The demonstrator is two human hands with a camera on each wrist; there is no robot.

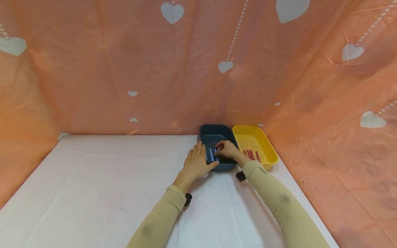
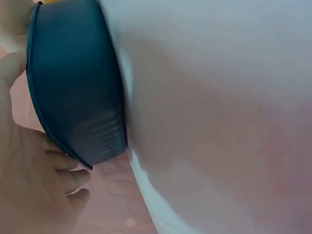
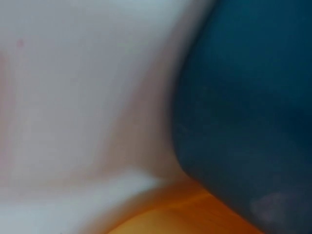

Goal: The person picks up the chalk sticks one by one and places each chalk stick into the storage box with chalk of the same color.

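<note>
A dark blue-grey bin (image 1: 217,132) stands at the back of the table, with several slim blue sticks (image 1: 211,155) lying in its near part. My left hand (image 1: 196,163) lies along the bin's left and near rim, fingers straight and thumb spread; the left wrist view shows those fingers (image 2: 68,178) beside the bin's outer wall (image 2: 78,73). Reaching in from the right, my right hand (image 1: 228,150) has bent fingers and thumb, which pinch one blue stick at the fingertips. The right wrist view shows only the bin's wall (image 3: 253,97), blurred, and no fingers.
Against the dark bin's right side stands a yellow bin (image 1: 248,128) holding several red sticks (image 1: 251,155). A white cloth (image 1: 93,189) covers the table. Orange curtains (image 1: 149,69) with hearts rise behind it and at both sides.
</note>
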